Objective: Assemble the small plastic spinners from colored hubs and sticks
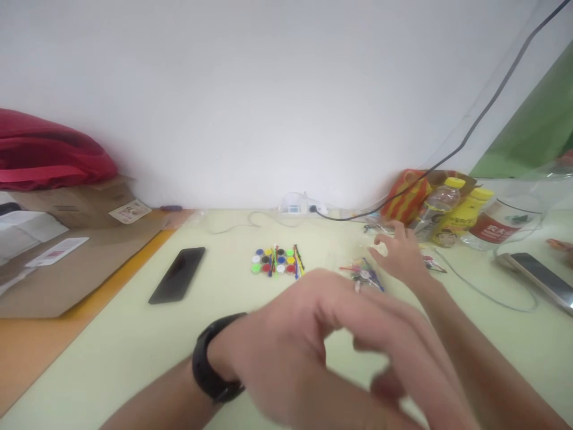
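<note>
My left hand [286, 340], with a black watch [210, 358] at its wrist, hangs large and close to the camera. Its fingers bend loosely with a gap between them, and I see nothing held. Farther back on the right, my right hand [400, 254] reaches over the table with thumb and fingers apart. Beside it lies a heap of coloured thin pieces [367, 275], partly hidden behind my left hand. Small round discs [256, 260] in several colours sit in rows at the middle, with slim coloured sticks [296, 260] across and beside them.
A black phone [178, 276] lies at left, near a cardboard box [80, 206] under a red bag [49, 149]. Bottles [463, 218] and an orange-red bag [403, 197] stand at back right. Another phone [544, 278] and a cable [487, 298] lie at right.
</note>
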The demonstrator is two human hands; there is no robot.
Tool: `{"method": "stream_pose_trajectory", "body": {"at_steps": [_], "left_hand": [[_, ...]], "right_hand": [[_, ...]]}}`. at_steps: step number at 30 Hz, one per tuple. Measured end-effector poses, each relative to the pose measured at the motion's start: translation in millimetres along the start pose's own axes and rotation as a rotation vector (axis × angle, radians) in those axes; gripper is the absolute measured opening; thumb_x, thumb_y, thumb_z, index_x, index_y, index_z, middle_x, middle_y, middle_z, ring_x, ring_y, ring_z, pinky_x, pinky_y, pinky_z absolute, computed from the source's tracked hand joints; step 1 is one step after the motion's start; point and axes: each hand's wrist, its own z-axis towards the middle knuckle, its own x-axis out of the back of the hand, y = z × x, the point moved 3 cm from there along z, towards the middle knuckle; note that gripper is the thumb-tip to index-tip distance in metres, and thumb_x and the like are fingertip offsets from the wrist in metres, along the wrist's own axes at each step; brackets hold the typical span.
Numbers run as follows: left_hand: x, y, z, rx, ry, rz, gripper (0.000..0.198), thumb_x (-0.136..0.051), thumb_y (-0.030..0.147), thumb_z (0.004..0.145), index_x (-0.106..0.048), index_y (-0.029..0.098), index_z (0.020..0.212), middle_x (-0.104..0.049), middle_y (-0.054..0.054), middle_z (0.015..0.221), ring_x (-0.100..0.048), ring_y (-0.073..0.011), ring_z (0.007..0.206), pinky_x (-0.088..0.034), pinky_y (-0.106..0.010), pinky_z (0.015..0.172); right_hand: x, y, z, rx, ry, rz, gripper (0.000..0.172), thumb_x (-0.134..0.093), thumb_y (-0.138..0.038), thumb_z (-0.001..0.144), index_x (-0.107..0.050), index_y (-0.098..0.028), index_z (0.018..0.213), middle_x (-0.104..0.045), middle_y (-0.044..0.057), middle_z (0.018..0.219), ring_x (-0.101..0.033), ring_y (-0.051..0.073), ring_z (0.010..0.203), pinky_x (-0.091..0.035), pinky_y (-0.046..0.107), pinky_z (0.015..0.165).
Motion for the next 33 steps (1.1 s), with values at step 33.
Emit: {"method": "stream_pose_trajectory", "body": {"at_steps": [33], "left_hand": [[29.5, -74.4, -15.0, 0.593, -0.455, 0.574, 0.044, -0.056, 0.054, 0.096, -0.066, 0.029, 0.130, -0.072, -0.006, 0.122, -0.069, -0.0228, 0.101, -0.049, -0.032, 0.080]], "right_hand": [[26.4, 3.2, 149.2, 0.261, -0.061, 0.160, 0.039, -0.047, -0.015, 0.094, -0.063, -0.010, 0.130, -0.065, 0.015, 0.130, -0.055, 0.029, 0.122, -0.041, 0.041, 0.106]]}}
